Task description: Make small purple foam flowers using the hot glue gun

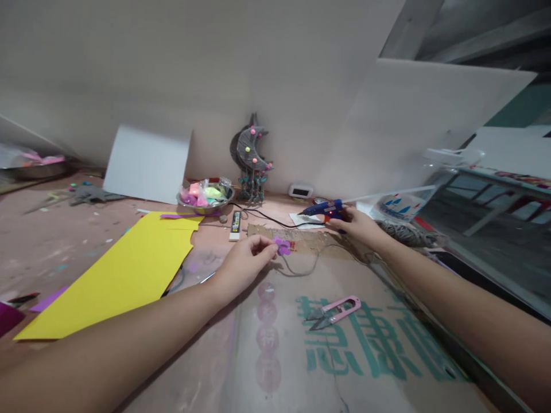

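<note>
My left hand (250,259) pinches a small purple flower-shaped cutout (282,246) above the cardboard mat (293,344). A grey cord (301,274) trails from near the flower across the cardboard to the right. At the back right, my right hand (360,227) is closed around a blue hot glue gun (322,207) with a small red light lit. The gun's nozzle points left, over a white paper piece (306,220). Pink-handled thread snips (333,312) lie on the cardboard in front of my hands, blades toward the left.
Yellow card (116,269) covers much of the left side. A metal bowl (206,207) of colourful pom-poms stands behind it, beside a narrow box (235,225). Grey moon decorations (253,155) lean on the wall. Grey yarn (404,234) and a clear plastic container (400,205) are at right.
</note>
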